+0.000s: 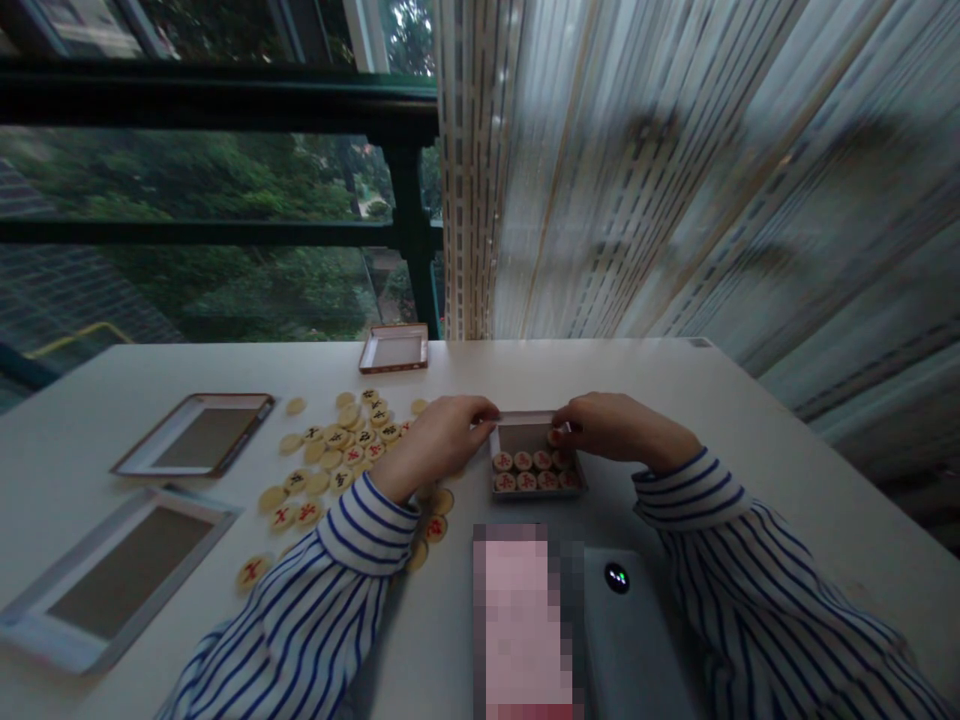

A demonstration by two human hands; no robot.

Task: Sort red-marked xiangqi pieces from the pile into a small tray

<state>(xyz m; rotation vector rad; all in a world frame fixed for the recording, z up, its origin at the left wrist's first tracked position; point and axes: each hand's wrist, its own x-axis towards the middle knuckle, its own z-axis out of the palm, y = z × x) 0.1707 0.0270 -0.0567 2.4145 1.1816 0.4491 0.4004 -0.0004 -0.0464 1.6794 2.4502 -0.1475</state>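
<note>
A small open box (537, 492) stands in front of me, with two rows of round Chinese chess pieces (526, 481) bearing red characters in its near half. Its far part shows a bare brown floor. My left hand (444, 438) pinches the box's far left corner between thumb and fingers. At the far right corner, my right hand (611, 425) holds one chess piece (556, 437) at its fingertips, just inside the wall. Left of the box, partly behind my left forearm, lies a loose pile of chess pieces (352, 437), some with red or black characters, others blank side up.
Two open trays, a brown-edged one (217, 470) and a pale one (82, 655), lie at the left. A smaller brown-rimmed lid (394, 367) sits at the table's far edge. A grey device with a lit display (617, 577) and a pixelated pink object (525, 620) are nearest me.
</note>
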